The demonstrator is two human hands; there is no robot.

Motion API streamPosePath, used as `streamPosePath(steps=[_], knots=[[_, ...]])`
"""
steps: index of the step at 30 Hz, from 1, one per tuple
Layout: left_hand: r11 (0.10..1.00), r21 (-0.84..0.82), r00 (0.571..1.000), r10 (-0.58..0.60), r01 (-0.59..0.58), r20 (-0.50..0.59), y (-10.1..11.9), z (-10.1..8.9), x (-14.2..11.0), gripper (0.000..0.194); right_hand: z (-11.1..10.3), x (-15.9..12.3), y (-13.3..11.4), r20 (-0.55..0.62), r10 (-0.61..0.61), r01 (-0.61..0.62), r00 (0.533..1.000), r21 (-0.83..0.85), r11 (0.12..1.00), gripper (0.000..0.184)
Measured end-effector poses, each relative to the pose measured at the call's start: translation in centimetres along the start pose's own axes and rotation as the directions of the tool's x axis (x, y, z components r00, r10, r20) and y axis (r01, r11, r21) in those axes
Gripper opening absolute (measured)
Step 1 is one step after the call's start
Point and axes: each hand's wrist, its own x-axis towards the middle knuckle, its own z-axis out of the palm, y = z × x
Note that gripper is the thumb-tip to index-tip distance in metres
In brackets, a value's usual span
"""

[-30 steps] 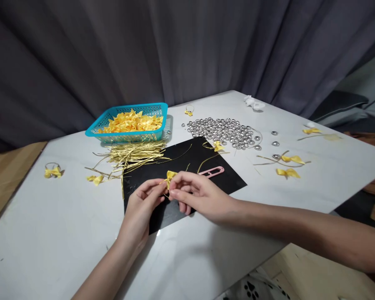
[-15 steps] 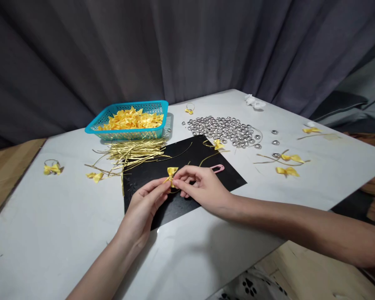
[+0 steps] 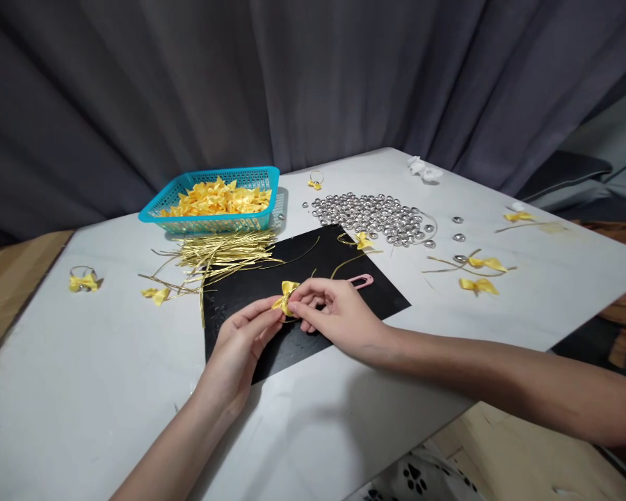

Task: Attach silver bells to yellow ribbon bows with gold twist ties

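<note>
A yellow ribbon bow (image 3: 288,289) is pinched between both hands above a black mat (image 3: 240,299). The fingertips of my left hand (image 3: 245,334) close on its lower left side. From the right, the thumb and forefinger of my right hand (image 3: 339,313) grip its middle, covering part of the bow. A thin gold tie shows just below the fingers. Beside my right hand lies a pink clip (image 3: 362,281), partly hidden by the knuckles. Gold twist ties (image 3: 229,250) are heaped at the mat's far left corner.
A blue basket (image 3: 209,223) full of yellow bows stands at the back left. Silver bells or beads (image 3: 370,212) are spread behind the mat. Loose bows (image 3: 478,286) and ties lie to the right. A bow on a wire loop (image 3: 84,281) sits far left; crumpled white tissue (image 3: 424,170) lies behind.
The bow has turned slightly between my fingers, so more of its left loop shows. Both hands keep nearly the same place; the view has shifted a little.
</note>
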Motion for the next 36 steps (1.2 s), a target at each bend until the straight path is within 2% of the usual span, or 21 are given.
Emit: streamPosePath(steps=[6, 11, 16, 20, 28, 31, 34, 36], knots=[[1.0, 0.014, 1.0, 0.027, -0.027, 0.016, -0.2, -0.1, 0.0, 0.017, 0.1, 0.0, 0.1, -0.029, -0.005, 0.006, 1.0, 0.031, 1.0, 0.006], [0.999, 0.028, 0.999, 0.032, -0.032, -0.001, -0.3, -0.1, 0.0, 0.016, -0.1, 0.0, 0.0, -0.022, -0.009, 0.009, 1.0, 0.0, 1.0, 0.005], [0.999, 0.01, 0.999, 0.034, -0.035, 0.035, -0.3, -0.1, 0.1, 0.015, -0.1, 0.1, 0.1, -0.001, -0.002, 0.002, 1.0, -0.023, 1.0, 0.006], [0.999, 0.015, 0.999, 0.049, -0.048, -0.016, -0.5, 0.0, 0.1, 0.016, 0.0, 0.1, 0.2, 0.001, -0.006, 0.006, 1.0, -0.032, 0.999, 0.006], [0.979, 0.091, 0.98, 0.19, -0.184, -0.06, -1.4, 0.0, 0.0, 0.02, 0.3, -0.2, 0.3, 0.02, 0.013, -0.012, 1.0, -0.021, 1.0, 0.005], [0.965, 0.086, 0.962, 0.254, -0.246, -0.101, -1.3, -0.1, 0.1, 0.02, 0.2, -0.2, 0.0, -0.027, 0.007, -0.006, 1.0, 0.039, 0.999, 0.009], [0.959, 0.052, 0.951, 0.284, -0.28, -0.124, -0.9, -0.3, 0.3, 0.02, -0.1, 0.0, -0.3, -0.064, 0.065, -0.059, 0.996, 0.091, 0.994, 0.012], [0.963, 0.023, 0.955, 0.27, -0.269, -0.12, -0.7, -0.3, 0.4, 0.02, -0.3, 0.2, -0.4, 0.016, 0.158, -0.159, 0.987, 0.099, 0.982, 0.02]])
